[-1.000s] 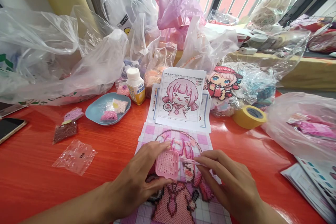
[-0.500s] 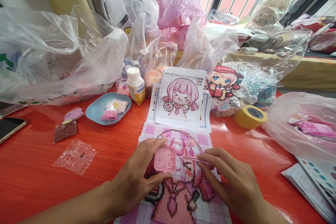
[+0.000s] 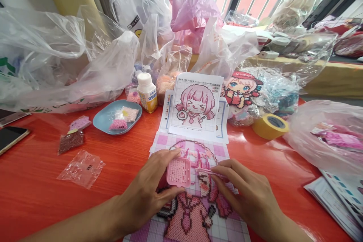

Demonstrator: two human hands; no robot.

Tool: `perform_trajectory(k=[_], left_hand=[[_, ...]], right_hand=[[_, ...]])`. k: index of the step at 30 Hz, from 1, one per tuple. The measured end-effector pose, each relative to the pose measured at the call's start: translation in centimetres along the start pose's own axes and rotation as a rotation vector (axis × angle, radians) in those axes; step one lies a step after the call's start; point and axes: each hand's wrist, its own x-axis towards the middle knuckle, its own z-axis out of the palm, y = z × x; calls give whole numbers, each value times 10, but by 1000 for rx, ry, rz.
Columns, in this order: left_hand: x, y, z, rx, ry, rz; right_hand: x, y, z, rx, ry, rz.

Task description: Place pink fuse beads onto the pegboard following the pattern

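Observation:
My left hand (image 3: 150, 181) is closed round the edges of a small pink bead tray (image 3: 178, 172), thumb below and fingers above; rows of small beads show in it. Between the thumb and fingers of my right hand (image 3: 244, 185) is a pair of pink tweezers (image 3: 210, 172), tips pointing left, just right of the tray. I cannot make out whether a bead sits in the tips. Under both hands lies a pink-and-white gridded pegboard (image 3: 221, 151) with a partly beaded figure (image 3: 185, 211). My hands and the tray hide part of it.
Behind the pegboard leans a printed pattern sheet (image 3: 195, 104). A blue plate (image 3: 99, 121) with bead packets, a white bottle (image 3: 146, 92) and an H2 bag (image 3: 82, 169) are to the left. Yellow tape (image 3: 262, 126), a plastic bag (image 3: 309, 121) and papers (image 3: 331, 204) lie right.
Very little differs. My right hand and the tweezers have shifted slightly left, while the tray in my left hand has hardly moved.

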Motion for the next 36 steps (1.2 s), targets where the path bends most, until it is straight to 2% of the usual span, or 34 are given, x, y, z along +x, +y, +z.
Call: perform_trajectory(k=[36], left_hand=[[1, -1, 1, -10, -13, -6]], right_hand=[[2, 0, -1, 1, 17, -9]])
